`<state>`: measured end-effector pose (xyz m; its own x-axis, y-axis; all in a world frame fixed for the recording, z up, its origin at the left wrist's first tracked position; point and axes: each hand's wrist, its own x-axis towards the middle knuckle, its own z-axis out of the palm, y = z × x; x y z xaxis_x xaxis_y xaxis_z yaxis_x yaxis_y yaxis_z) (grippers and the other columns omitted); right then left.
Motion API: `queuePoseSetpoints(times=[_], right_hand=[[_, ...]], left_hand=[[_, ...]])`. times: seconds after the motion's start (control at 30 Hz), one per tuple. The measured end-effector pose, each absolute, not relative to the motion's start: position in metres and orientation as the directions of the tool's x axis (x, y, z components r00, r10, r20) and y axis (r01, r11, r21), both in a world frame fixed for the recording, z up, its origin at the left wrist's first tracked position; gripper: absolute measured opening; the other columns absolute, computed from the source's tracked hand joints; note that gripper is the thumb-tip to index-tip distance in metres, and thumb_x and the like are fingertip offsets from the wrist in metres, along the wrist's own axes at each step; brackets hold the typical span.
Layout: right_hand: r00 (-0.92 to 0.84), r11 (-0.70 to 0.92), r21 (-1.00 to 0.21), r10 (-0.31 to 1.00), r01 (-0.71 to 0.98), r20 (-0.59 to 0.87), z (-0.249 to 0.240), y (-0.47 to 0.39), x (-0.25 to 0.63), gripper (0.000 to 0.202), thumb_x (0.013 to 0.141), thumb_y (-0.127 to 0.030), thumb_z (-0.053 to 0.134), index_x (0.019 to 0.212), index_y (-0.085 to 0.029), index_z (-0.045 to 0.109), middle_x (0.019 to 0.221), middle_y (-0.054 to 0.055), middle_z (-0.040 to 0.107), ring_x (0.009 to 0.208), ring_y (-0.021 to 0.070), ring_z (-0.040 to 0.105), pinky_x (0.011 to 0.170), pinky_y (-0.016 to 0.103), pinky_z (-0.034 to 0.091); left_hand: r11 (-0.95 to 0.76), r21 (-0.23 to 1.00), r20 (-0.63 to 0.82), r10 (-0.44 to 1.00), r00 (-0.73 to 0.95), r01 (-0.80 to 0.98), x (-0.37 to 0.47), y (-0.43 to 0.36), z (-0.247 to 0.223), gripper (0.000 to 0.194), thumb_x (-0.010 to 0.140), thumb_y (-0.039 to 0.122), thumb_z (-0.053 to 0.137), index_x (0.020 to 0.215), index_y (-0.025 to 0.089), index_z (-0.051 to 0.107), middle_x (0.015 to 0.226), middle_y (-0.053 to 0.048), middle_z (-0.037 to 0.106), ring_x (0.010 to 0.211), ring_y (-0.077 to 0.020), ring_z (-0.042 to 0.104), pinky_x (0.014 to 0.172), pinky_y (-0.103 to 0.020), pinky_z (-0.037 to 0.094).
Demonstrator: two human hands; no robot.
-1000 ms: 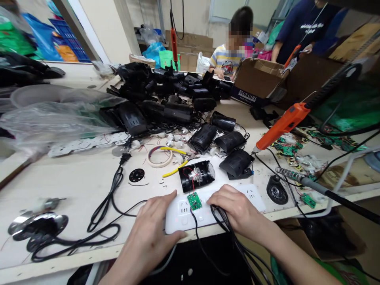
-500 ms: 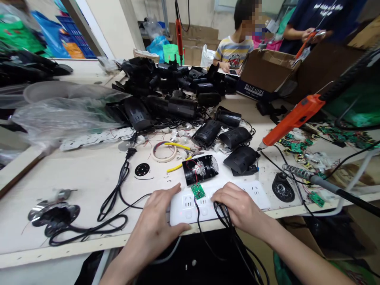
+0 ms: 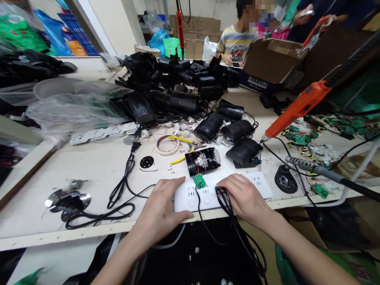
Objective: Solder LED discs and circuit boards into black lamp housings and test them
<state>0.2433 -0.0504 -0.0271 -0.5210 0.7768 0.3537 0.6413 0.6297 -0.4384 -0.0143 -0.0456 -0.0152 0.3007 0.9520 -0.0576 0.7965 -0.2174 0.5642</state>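
A white power strip (image 3: pixel 185 198) lies along the front edge of the bench. My left hand (image 3: pixel 162 204) grips its left end, thumb at the near side and fingers over the far side. Over the strip's sockets, my right hand (image 3: pixel 242 196) has its fingers closed on a black power cord (image 3: pixel 225 200), whose plug end is hidden under them. A small green circuit board (image 3: pixel 199 181) rests on the strip's far edge. Red wires join it to an opened black housing (image 3: pixel 194 163) with a silvery motor part inside, just behind the strip.
An orange electric screwdriver (image 3: pixel 297 111) hangs at the right, near a soldering iron (image 3: pixel 332 174) in a coil holder. Black housings (image 3: pixel 184 101) are piled behind. Loose cord (image 3: pixel 120 186) and shiny metal parts (image 3: pixel 68 200) lie left. A person (image 3: pixel 237 41) sits across the bench beside a carton (image 3: pixel 268 67).
The view has shifted slightly, so the bench items appear a little further right and higher. Both hands keep their places on the strip and cord. The person standing behind has moved their hands.
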Motion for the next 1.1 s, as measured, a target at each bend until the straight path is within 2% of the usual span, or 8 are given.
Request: queuePoseSetpoints(times=[0.17, 0.3, 0.43, 0.53, 0.67, 0.83, 0.97, 1.1], right_hand=[[-0.547, 0.647, -0.339, 0.76, 0.683, 0.35, -0.026, -0.05, 0.243, 0.022, 0.091, -0.004, 0.041, 0.095, -0.016, 0.059, 0.085, 0.008, 0.066, 0.08, 0.0217, 0.061, 0.074, 0.034, 0.047], [-0.471, 0.6, -0.383, 0.795, 0.702, 0.382, -0.013, -0.047, 0.246, 0.017, 0.094, -0.011, 0.041, 0.102, -0.017, 0.054, 0.077, 0.005, 0.068, 0.066, 0.0185, 0.064, 0.06, 0.028, 0.049], [-0.373, 0.59, -0.406, 0.783, 0.698, 0.498, 0.006, -0.039, 0.248, 0.02, 0.092, -0.011, 0.042, 0.107, -0.019, 0.052, 0.095, 0.008, 0.071, 0.081, 0.0197, 0.069, 0.07, 0.029, 0.054], [-0.301, 0.55, -0.387, 0.785, 0.74, 0.541, 0.013, -0.035, 0.249, 0.013, 0.091, -0.014, 0.042, 0.093, -0.02, 0.054, 0.077, 0.005, 0.067, 0.068, 0.0184, 0.066, 0.062, 0.027, 0.051], [-0.013, 0.245, -0.62, 0.935, 0.745, 0.355, 0.013, -0.039, 0.249, 0.013, 0.089, -0.026, 0.045, 0.079, -0.022, 0.051, 0.05, -0.006, 0.051, 0.04, 0.0124, 0.052, 0.041, 0.022, 0.037], [0.214, -0.183, -0.922, 0.97, 0.34, -0.114, 0.004, -0.048, 0.244, 0.026, 0.087, -0.045, 0.054, 0.075, -0.022, 0.05, 0.046, -0.007, 0.054, 0.034, 0.012, 0.055, 0.038, 0.019, 0.042], [0.177, -0.232, -0.969, 0.961, 0.084, -0.214, -0.004, -0.055, 0.236, 0.033, 0.084, -0.052, 0.06, 0.078, -0.022, 0.05, 0.049, -0.007, 0.054, 0.038, 0.0121, 0.057, 0.038, 0.019, 0.045], [0.171, -0.193, -0.977, 0.969, 0.093, -0.176, -0.003, -0.063, 0.225, 0.027, 0.087, -0.046, 0.059, 0.08, -0.021, 0.052, 0.05, -0.007, 0.053, 0.039, 0.01, 0.056, 0.04, 0.017, 0.045]], left_hand=[[-0.241, 0.565, -0.045, 0.946, 0.321, 0.789, -0.013, -0.044, -0.013, 0.064, 0.058, 0.028, 0.083, 0.118, 0.018, 0.062, 0.112, -0.01, 0.069, 0.106, -0.033, 0.059, 0.092, -0.049, 0.05], [-0.244, 0.556, -0.054, 0.944, 0.327, 0.795, -0.01, -0.043, -0.013, 0.066, 0.056, 0.026, 0.087, 0.116, 0.017, 0.062, 0.114, -0.011, 0.069, 0.107, -0.0328, 0.057, 0.093, -0.048, 0.049], [-0.257, 0.543, -0.044, 0.942, 0.332, 0.799, -0.009, -0.045, -0.015, 0.064, 0.057, 0.026, 0.087, 0.116, 0.017, 0.063, 0.116, -0.011, 0.068, 0.108, -0.0334, 0.057, 0.094, -0.05, 0.049], [-0.25, 0.577, -0.058, 0.937, 0.344, 0.778, -0.014, -0.043, -0.011, 0.063, 0.06, 0.027, 0.085, 0.119, 0.019, 0.063, 0.119, -0.011, 0.067, 0.113, -0.034, 0.056, 0.098, -0.052, 0.048], [-0.132, 0.759, -0.119, 0.935, 0.334, 0.638, -0.026, -0.034, 0.001, 0.049, 0.072, 0.037, 0.074, 0.118, 0.024, 0.065, 0.123, -0.009, 0.066, 0.112, -0.0298, 0.061, 0.1, -0.048, 0.049], [0.17, 0.906, -0.231, 0.966, 0.118, 0.388, -0.017, -0.026, 0.007, 0.042, 0.08, 0.049, 0.063, 0.107, 0.017, 0.06, 0.083, -0.007, 0.072, 0.075, -0.0224, 0.07, 0.071, -0.037, 0.059], [0.334, 0.919, -0.359, 0.929, 0.094, 0.208, 0.003, -0.029, 0.004, 0.051, 0.079, 0.058, 0.061, 0.107, 0.015, 0.057, 0.066, -0.004, 0.07, 0.055, -0.0188, 0.065, 0.054, -0.032, 0.057], [0.43, 0.903, -0.429, 0.9, 0.079, 0.004, 0.007, -0.029, 0.01, 0.064, 0.075, 0.058, 0.068, 0.12, 0.015, 0.051, 0.063, -0.003, 0.07, 0.052, -0.0172, 0.065, 0.049, -0.027, 0.054]])
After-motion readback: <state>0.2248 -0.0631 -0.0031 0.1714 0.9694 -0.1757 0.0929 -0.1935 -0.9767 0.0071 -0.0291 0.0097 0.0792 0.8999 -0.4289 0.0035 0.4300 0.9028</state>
